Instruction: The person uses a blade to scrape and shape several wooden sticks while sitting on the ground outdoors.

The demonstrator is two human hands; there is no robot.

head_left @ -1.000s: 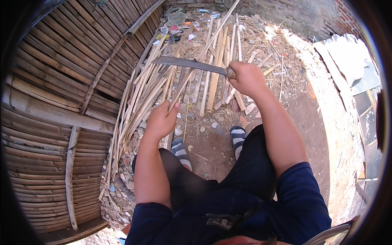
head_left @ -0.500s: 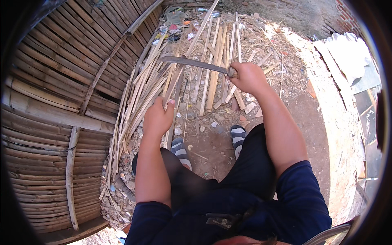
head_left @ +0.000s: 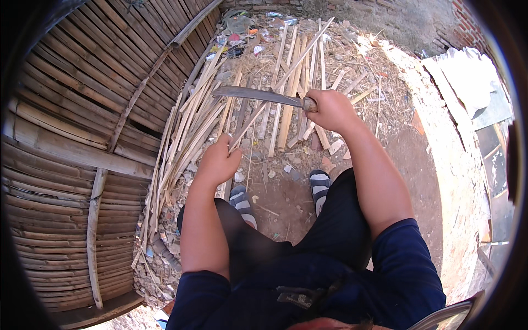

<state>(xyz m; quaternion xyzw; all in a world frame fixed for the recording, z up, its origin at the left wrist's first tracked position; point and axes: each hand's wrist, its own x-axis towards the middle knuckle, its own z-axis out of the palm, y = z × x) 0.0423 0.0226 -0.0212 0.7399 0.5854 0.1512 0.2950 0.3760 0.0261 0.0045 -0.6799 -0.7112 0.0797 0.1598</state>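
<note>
A long, thin bamboo strip [head_left: 253, 119] is pinched in my left hand [head_left: 219, 160] near its lower end. From there it slants away up and to the right over the debris. My right hand [head_left: 333, 110] is wrapped around the short wooden handle of a machete [head_left: 247, 92]. The long dark blade points left and lies across the strip, a little beyond my left hand. Whether the blade touches the strip, I cannot tell.
Loose bamboo strips [head_left: 190, 121] lie heaped along the slatted bamboo wall [head_left: 66, 126] at left. More strips [head_left: 290, 118] lie ahead on rubble. My sandalled feet [head_left: 320, 190] stand on bare earth. White sheeting [head_left: 467, 82] and boards are at right; a brick wall [head_left: 467, 25] stands behind.
The held strip has swung to the right at its far end and now leans more. My left hand has shifted slightly down and turned. The machete has dropped a little nearer.
</note>
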